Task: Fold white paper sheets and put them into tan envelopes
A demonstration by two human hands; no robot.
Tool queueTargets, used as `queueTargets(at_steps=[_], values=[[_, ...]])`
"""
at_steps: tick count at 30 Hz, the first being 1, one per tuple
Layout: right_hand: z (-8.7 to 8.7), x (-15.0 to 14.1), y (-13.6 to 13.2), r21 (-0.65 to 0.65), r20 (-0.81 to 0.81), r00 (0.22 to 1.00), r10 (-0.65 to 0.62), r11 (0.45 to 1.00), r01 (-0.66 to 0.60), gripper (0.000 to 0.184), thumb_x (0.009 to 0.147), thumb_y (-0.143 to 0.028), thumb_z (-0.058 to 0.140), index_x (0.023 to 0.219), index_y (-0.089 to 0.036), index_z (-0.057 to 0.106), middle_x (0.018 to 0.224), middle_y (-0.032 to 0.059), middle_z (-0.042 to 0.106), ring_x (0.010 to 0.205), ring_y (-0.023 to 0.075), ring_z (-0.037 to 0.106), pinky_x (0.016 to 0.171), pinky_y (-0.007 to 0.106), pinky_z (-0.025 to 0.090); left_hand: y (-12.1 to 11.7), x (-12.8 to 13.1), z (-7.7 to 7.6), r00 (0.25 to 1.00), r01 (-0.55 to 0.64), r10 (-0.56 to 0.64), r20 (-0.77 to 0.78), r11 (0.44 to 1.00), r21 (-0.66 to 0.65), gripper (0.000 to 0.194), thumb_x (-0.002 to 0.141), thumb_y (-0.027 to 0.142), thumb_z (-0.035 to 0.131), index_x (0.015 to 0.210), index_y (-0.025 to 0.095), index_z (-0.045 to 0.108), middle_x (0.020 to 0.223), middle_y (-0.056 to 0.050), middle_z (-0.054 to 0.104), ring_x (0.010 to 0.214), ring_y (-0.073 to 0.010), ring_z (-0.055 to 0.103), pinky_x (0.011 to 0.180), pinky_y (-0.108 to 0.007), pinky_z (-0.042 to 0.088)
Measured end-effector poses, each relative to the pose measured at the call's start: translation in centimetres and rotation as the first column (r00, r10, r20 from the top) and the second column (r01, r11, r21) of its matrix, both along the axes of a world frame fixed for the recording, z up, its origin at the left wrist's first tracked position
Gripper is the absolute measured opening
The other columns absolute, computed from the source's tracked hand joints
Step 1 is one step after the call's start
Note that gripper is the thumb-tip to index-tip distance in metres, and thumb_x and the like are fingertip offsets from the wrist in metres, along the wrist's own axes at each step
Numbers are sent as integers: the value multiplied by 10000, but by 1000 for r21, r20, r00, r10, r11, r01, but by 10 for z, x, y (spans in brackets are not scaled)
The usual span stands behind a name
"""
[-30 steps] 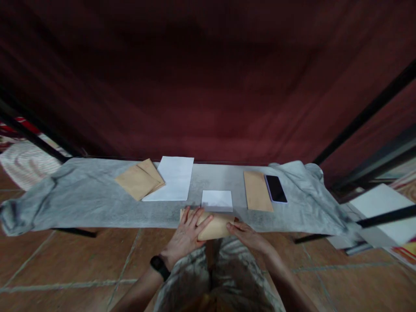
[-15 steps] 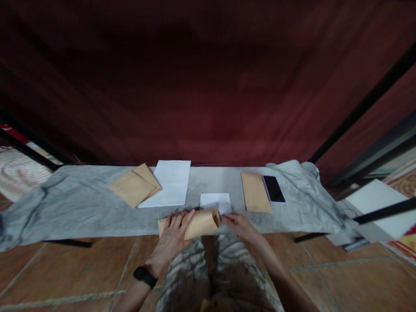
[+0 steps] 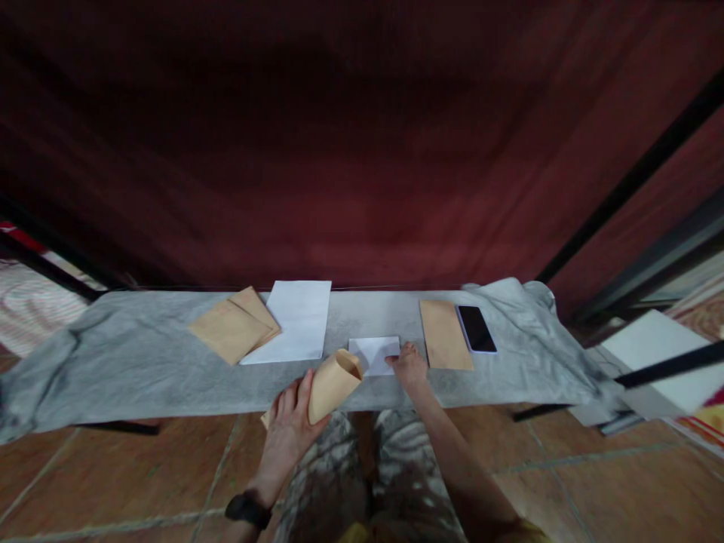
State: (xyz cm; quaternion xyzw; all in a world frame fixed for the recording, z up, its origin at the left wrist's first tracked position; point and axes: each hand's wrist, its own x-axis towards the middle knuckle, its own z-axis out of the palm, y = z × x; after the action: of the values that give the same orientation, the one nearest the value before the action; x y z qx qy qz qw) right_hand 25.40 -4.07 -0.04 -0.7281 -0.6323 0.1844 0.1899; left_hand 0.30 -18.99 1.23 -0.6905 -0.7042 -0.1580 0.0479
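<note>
My left hand (image 3: 291, 411) is wrapped round a brown paper envelope (image 3: 335, 383), whose mouth gapes open toward the right. It is held tilted at the front edge of the cloth-covered bench. My right hand (image 3: 410, 364) rests at the right edge of a small folded white paper (image 3: 373, 353), with thumb and fingers closing on that edge. The paper lies flat just beyond the envelope's mouth.
Other brown envelopes (image 3: 231, 329) overlap a white sheet (image 3: 302, 317) on the left. On the right, a brown envelope (image 3: 446, 335) lies beside a phone (image 3: 477, 329). Grey cloth (image 3: 152, 369) covers the narrow bench, and a dark red curtain (image 3: 362, 188) hangs behind it.
My right hand has moved up from the envelope's mouth to the white paper's right edge. My left hand has tilted the envelope, so its mouth now points up and to the right.
</note>
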Motion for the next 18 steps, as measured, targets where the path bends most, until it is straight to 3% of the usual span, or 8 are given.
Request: queueTargets(at_steps=[4, 7, 12, 15, 18], values=[[-7, 0, -1, 32, -109, 994, -7, 999, 11, 355, 776, -215, 745, 1089, -126, 603, 1108, 222, 690, 1101, 340, 649, 896, 375, 509, -6, -2, -5, 1000, -2, 2, 2, 1000, -7, 935, 839, 395, 665, 1586, 237, 126, 1280, -120, 541, 1164, -314, 531, 1013, -461, 421], [-12, 2, -3, 48, -246, 969, 10, 999, 2, 325, 792, -192, 687, 1103, -168, 597, 1009, 134, 728, 982, 277, 693, 827, 334, 525, -10, -2, -6, 1000, -15, 15, 4, 1000, -17, 935, 840, 391, 663, 1586, 242, 118, 1283, -116, 538, 1167, -314, 528, 1015, -463, 419], [-15, 18, 0, 77, -506, 861, 45, 997, -7, 192, 840, -308, 576, 975, -192, 647, 858, 55, 726, 789, 217, 697, 658, 288, 549, -14, -4, -3, 999, -30, 30, 13, 999, -44, 914, 838, 366, 657, 1583, 246, 141, 1286, -115, 540, 1159, -307, 531, 1003, -455, 425], [-11, 32, 0, 84, -631, 775, 39, 996, 19, 321, 868, -441, 483, 953, -177, 645, 818, 58, 708, 717, 212, 677, 531, 283, 544, -14, -5, -3, 1000, -9, 9, 10, 999, -40, 937, 823, 349, 672, 1583, 242, 133, 1293, -120, 538, 1143, -307, 534, 998, -459, 428], [-5, 44, -6, 108, -707, 705, 60, 994, 24, 412, 864, -526, 455, 975, -182, 652, 862, 68, 713, 760, 220, 679, 515, 286, 552, -12, -4, -3, 1000, 5, -4, 9, 1000, -30, 947, 816, 313, 673, 1583, 247, 122, 1297, -120, 531, 1159, -310, 524, 1010, -468, 417]])
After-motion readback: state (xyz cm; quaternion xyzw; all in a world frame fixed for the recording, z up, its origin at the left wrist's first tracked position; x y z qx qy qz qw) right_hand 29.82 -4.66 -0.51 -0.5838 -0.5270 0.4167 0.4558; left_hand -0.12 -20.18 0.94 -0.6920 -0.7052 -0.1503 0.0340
